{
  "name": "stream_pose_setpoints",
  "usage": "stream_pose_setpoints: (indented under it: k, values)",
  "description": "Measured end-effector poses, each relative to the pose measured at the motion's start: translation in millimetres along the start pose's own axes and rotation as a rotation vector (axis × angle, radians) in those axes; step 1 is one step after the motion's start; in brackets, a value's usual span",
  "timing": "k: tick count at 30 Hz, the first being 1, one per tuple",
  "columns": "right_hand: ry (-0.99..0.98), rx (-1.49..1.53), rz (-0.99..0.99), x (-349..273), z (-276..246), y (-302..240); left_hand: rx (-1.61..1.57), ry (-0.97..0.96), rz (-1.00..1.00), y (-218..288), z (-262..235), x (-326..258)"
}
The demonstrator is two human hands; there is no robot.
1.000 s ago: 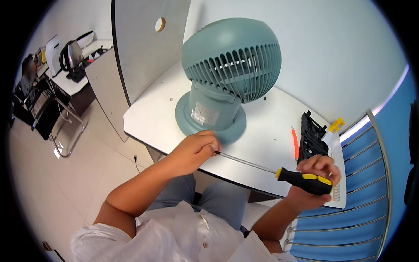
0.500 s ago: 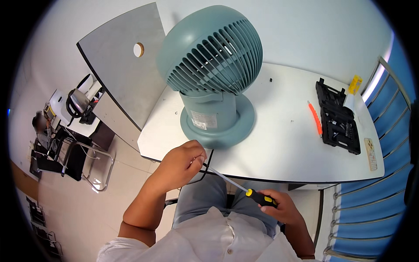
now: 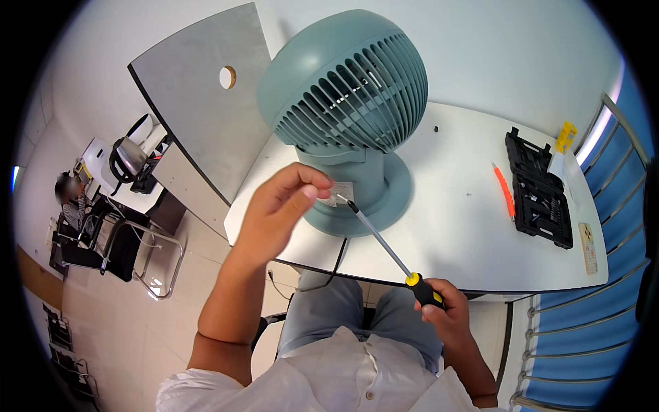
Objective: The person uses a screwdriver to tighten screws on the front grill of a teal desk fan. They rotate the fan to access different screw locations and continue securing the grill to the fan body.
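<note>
One grey-green round fan [image 3: 350, 103] stood on one white counter [image 3: 453, 226], beside one black open tool case [image 3: 539, 189], one orange tool [image 3: 504, 190] and one small yellow piece [image 3: 565, 136]. Two hands were in view, the left hand [image 3: 278, 213] and the right hand [image 3: 446, 319], with one screwdriver [image 3: 388, 250] with a yellow and black handle between them. One grey panel [image 3: 199, 103] with one round hole stood at the counter's left edge, and one other person [image 3: 68, 199] sat far off at the left.

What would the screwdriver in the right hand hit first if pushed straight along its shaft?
Probably the left hand's fingertips, just ahead of the screwdriver tip; past them, the teal fan pedestal. Depth is unclear. The right hand grips the handle.
</note>
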State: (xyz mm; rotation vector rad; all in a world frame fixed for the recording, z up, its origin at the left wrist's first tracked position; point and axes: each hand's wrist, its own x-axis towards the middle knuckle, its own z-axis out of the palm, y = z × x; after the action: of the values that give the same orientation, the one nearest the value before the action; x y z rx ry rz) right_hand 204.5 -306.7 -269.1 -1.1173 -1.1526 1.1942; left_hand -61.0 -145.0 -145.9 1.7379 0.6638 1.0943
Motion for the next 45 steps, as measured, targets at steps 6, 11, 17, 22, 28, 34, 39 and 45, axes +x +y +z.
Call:
stream_pose_setpoints:
  k: [6,11,17,22,28,34,39,45]
  values:
    - [-0.038,0.01,0.026,-1.3,7.3,1.4,-0.188,0.026,0.05,-16.3,10.8,-10.6]
    - [-0.045,-0.038,-0.006,1.3,10.1,-0.7,-0.218,0.047,0.059,-19.5,15.0,-16.0]
    - [-0.058,-0.058,-0.025,1.1,10.9,0.2,-0.169,0.016,0.095,-17.7,13.2,-15.7]
    - [-0.06,-0.12,-0.059,-3.1,5.8,0.5,0.012,0.016,0.138,-15.4,11.7,-14.8]
    - [-0.037,-0.133,-0.027,-10.3,3.5,0.3,0.16,-0.017,0.135,-12.8,14.0,-16.2]
    - [-0.038,-0.161,0.007,-13.4,7.4,-0.8,0.133,-0.007,0.117,-15.4,15.7,-18.7]
    - [-0.037,-0.148,0.002,-11.9,13.6,-2.6,0.102,0.016,0.124,-19.1,14.4,-19.7]
    - [0.018,-0.059,-0.015,-5.0,17.3,-14.8,0.052,0.208,0.081,-11.8,1.4,-15.3]
